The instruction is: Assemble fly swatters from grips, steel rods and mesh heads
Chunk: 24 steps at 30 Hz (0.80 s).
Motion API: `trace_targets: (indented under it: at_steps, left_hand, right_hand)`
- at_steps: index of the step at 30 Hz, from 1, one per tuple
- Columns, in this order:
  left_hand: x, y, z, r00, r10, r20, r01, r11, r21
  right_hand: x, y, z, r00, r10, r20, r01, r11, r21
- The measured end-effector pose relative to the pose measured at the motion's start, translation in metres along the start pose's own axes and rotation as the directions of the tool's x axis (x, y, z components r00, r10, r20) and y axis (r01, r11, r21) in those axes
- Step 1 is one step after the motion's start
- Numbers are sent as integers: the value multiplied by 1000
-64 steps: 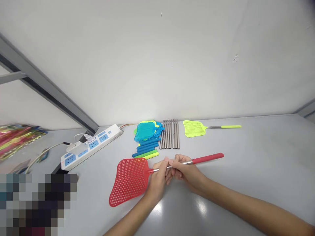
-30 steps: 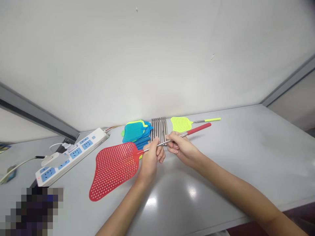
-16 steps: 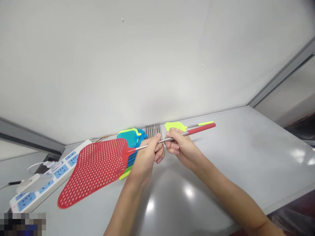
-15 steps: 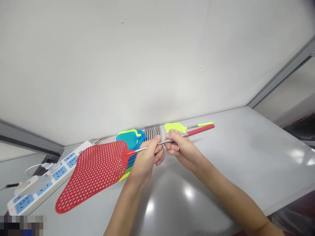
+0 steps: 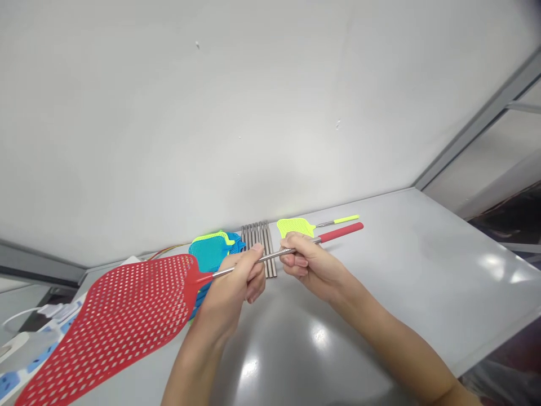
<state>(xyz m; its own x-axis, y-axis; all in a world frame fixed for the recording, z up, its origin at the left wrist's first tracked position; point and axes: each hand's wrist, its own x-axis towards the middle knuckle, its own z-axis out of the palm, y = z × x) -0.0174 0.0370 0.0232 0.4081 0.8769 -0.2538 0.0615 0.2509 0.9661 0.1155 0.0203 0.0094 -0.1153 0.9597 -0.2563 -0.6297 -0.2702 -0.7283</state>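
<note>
A red fly swatter [image 5: 127, 316] with a perforated head, a thin metal telescoping rod and a red handle grip is held across in front of me. My left hand [image 5: 240, 276] is closed around the rod close to the head. Nearer the red grip, my right hand [image 5: 306, 262] pinches the thicker part of the same rod. Beyond my hands, several metal rods [image 5: 260, 239] lie side by side on the table. To their left is a stack of blue and green swatter heads [image 5: 210, 252], partly hidden by the red head. A yellow-green fly swatter [image 5: 296, 227] lies behind my right hand.
The grey table [image 5: 406, 265] meets a pale wall [image 5: 253, 113] at the back. On the left, a white and blue power strip [image 5: 42, 358] with plugs and cables is partly covered by the red head. A metal frame [image 5: 477, 129] stands at right.
My left hand has moved left and away from my right, so more of the metal rod shows between them. The red head has shifted left and lower, over the power strip.
</note>
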Motion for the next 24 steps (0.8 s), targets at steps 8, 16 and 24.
trace_targets:
  at_steps: [8,16,24]
  left_hand:
    - [4,-3,-4,997,43,66,-42,999,-13]
    - [12,-16,-4,995,75,72,-79,995,62]
    - [12,-14,-4,986,84,141,-102,986,129]
  right_hand:
    - [-2,-4,-6,993,-100,66,105,991,-83]
    - [3,-4,-13,988,-94,119,109,985,-130]
    - [5,5,-9,987,-74,142,102,974,-201]
